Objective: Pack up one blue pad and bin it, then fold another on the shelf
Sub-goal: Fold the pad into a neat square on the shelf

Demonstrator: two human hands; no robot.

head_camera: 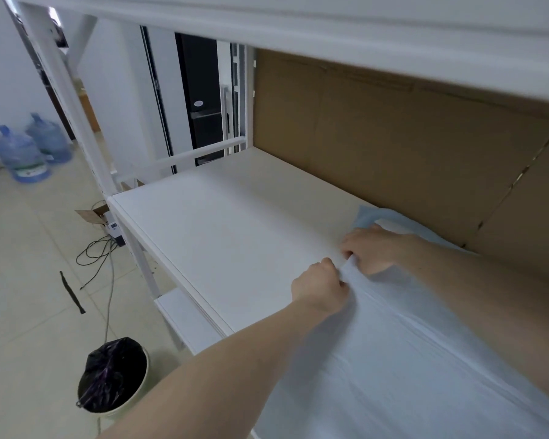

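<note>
Both hands, left hand [322, 288] and right hand [370, 248], are pinching the blue pad's [409, 359] left edge on the shelf [210, 223], its long axis running toward the person, bin [114, 380] lying lower left.

white shelf [203, 223], blue pad [409, 359] lying on it

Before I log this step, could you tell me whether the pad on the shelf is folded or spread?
Mostly spread: the pad lies flat along the shelf; both hands pinch its near-left edge.
</note>
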